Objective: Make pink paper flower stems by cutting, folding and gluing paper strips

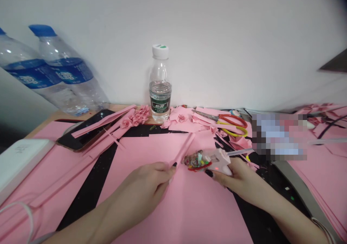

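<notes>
My left hand [151,184] pinches a narrow folded strip of pink paper [187,145], which slants up and away from the fingers. Wrapped round a white hot glue gun [221,160] is my right hand [238,175], its thumb along the near side. The gun's front is crusted with bits of coloured material and points left at the strip, close to it; whether they touch I cannot tell. A clear glue stick [240,152] sticks out of its back, and a small red light glows on the body. Under both hands lies a large pink paper sheet [173,215].
A water bottle [160,92] stands by the wall, with large blue-capped bottles [72,70] at left. Scissors [231,123] lie on pink scraps. Paper roses [135,118] and strips rest over a phone [84,133]. A white power bank [24,164] sits at left.
</notes>
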`<state>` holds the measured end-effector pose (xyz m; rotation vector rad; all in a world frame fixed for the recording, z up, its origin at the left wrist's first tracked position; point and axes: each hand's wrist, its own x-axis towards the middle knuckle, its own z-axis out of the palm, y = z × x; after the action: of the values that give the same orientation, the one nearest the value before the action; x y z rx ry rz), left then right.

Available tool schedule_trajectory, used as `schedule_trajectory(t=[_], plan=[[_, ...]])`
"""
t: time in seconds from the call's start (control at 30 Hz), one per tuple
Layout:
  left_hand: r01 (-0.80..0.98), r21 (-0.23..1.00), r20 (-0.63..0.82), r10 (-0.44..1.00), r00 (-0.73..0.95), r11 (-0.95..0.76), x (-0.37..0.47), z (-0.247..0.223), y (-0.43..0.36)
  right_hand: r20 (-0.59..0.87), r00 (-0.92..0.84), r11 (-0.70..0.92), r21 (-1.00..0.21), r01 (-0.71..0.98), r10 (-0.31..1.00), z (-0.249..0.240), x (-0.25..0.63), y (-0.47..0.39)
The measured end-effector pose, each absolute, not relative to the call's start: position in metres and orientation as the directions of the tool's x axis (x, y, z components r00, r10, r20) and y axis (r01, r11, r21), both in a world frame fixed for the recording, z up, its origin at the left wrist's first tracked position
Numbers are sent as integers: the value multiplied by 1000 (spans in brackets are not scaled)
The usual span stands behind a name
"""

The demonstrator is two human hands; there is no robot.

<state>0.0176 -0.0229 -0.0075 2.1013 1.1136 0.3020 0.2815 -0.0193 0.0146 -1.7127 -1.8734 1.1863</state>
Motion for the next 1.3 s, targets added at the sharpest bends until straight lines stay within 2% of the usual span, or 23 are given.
schedule_trajectory(t=[0.3,0.83,1.03,1.3], plan=[[589,719,-72,804,591,-369,21,-12,-26,-381,-250,-146,-758,635,890,13,283,-21],[562,721,-14,801,598,-406,21,-15,-27,-120,-297,122,-724,679,947,15,277,-19],[555,728,-23,794,607,-403,21,-12,-27,-151,-264,82,-709,700,953,10,279,-18],[552,728,-20,792,610,-406,21,-12,-26,-302,-143,-90,-643,761,943,3,284,-18]])
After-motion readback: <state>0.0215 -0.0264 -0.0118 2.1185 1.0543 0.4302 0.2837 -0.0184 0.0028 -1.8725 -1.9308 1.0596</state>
